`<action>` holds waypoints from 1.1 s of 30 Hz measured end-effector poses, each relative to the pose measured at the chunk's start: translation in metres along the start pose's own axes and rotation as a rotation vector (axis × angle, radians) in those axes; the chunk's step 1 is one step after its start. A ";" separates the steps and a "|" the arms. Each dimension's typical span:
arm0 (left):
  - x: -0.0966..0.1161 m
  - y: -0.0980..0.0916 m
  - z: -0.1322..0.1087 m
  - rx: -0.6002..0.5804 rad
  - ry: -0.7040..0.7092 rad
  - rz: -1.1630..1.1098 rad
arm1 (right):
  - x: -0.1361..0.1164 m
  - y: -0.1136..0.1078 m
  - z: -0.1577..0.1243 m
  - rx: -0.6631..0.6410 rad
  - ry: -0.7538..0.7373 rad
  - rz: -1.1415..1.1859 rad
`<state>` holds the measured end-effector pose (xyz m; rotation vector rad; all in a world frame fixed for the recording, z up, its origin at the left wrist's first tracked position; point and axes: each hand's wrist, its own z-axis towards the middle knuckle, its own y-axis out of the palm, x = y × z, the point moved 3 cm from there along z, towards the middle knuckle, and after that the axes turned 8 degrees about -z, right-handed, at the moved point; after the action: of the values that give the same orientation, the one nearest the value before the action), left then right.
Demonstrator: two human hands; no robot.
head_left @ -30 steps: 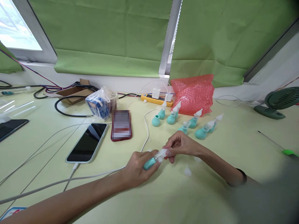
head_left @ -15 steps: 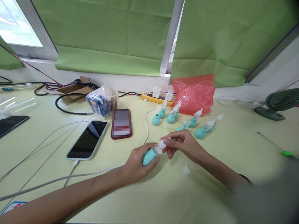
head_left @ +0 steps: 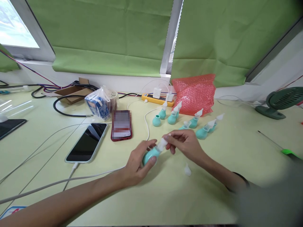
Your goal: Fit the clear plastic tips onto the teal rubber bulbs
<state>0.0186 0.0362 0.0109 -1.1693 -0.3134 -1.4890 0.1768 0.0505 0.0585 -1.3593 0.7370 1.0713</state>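
**Mia:** What are the hands doing?

**Ben:** The left hand (head_left: 139, 160) is wrapped around a little teal bulb (head_left: 150, 155). It grips it tight, just above the table (head_left: 165, 195). The right hand (head_left: 187, 143) pinches the clear tip (head_left: 162, 144) that sticks out of the bulb's top.

**Mia:** Is anything different from a moment ago?

**Ben:** Yes. A second ago the bulb lay low and almost flat, close to the table. Now it is lifted a bit and tilted, with the tip pointing up and to the right. The right fingers have slid to the very end of the tip.

**Mia:** What does that tell you?

**Ben:** I think the tip is being pushed or twisted onto the bulb. I cannot tell if it is all the way in.

**Mia:** What is that small white thing?

**Ben:** A loose clear piece (head_left: 187, 170). It lies on the table, near the right wrist. No hand touches it.

**Mia:** And farther back?

**Ben:** More teal bulbs (head_left: 189, 121) stand in a bunch. Most have clear tips on. One at the left has none. Behind them is a pink bubble bag (head_left: 194, 94).

**Mia:** And on the left?

**Ben:** A phone (head_left: 87, 142) with a white cable (head_left: 71, 179) plugged in. The cable runs under the left arm.
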 end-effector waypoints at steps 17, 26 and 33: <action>-0.016 0.007 0.004 -0.021 -0.131 0.269 | 0.012 -0.054 0.064 0.508 -0.220 -1.147; -0.010 0.005 0.006 0.101 -0.041 0.171 | 0.016 0.010 0.026 -0.106 -0.598 -1.083; -0.008 0.003 0.007 0.126 -0.029 0.085 | 0.041 0.042 0.046 -0.260 -0.385 -0.887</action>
<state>0.0230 0.0452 0.0064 -1.0908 -0.3678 -1.3603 0.1459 0.0982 0.0100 -1.4161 -0.3044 0.6692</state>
